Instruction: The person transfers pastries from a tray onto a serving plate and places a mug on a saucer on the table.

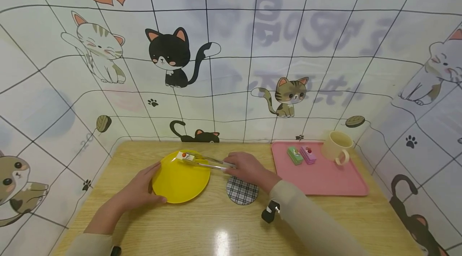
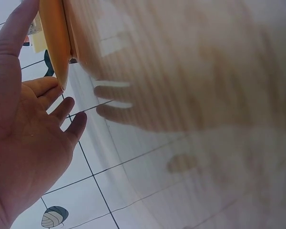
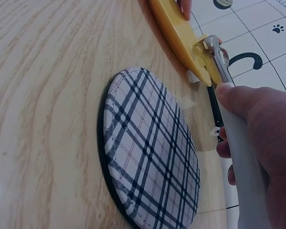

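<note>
Against the left side of a round yellow plate (image 1: pixel 180 186) lies my left hand (image 1: pixel 138 190), its thumb and fingers spread along the rim and holding it. In the left wrist view the plate's edge (image 2: pixel 55 43) runs past the fingertips, and the lower fingers hang loose beside it. My right hand (image 1: pixel 249 168) grips metal tongs (image 1: pixel 213 164) by their handle end. Between the tong tips is a small white toy cake slice (image 1: pixel 185 156) with an orange-red topping, over the plate's far part. The right wrist view shows the thumb on the tongs' grey arm (image 3: pixel 243 162).
A round plaid coaster (image 1: pixel 242 190) lies beneath and beside my right hand. Right of it, a pink tray (image 1: pixel 317 182) holds a green cake slice (image 1: pixel 295 155), a purple one (image 1: pixel 308 154) and a cream mug (image 1: pixel 337 146). A cat-print wall covering (image 1: pixel 231 67) surrounds the wooden table (image 1: pixel 173 228).
</note>
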